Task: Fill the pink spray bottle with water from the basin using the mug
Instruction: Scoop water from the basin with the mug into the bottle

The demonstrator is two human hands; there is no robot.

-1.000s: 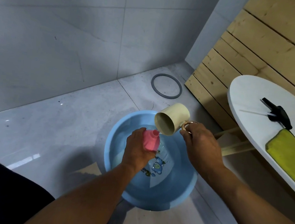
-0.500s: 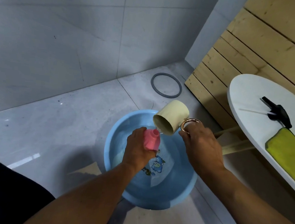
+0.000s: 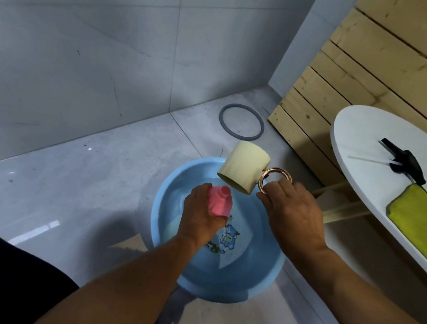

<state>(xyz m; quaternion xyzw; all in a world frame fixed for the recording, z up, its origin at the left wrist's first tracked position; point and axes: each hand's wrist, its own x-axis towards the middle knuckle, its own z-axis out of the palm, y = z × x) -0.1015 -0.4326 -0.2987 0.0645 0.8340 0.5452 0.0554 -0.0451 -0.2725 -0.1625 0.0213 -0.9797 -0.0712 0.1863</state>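
My left hand [image 3: 199, 218] grips the pink spray bottle [image 3: 220, 203] over the blue basin [image 3: 160, 237], its open neck pointing up and right. My right hand [image 3: 291, 214] holds the cream mug [image 3: 244, 168] by its round copper handle [image 3: 275, 179]. The mug is tipped steeply, its mouth facing down just above and right of the bottle's neck. The basin sits on the tiled floor and holds shallow water over a cartoon print. The bottle's lower body is hidden inside my fist.
A white oval table [image 3: 362, 137] stands at right, carrying a black spray head [image 3: 402, 161] with a thin tube and a yellow cloth [image 3: 417, 221]. A grey ring [image 3: 241, 122] lies on the floor near the wooden slat wall [image 3: 342, 69]. Tiled wall behind.
The mug has tipped further, its bottom rising and its mouth turning down towards the bottle's neck. The left hand and bottle have stayed in place.
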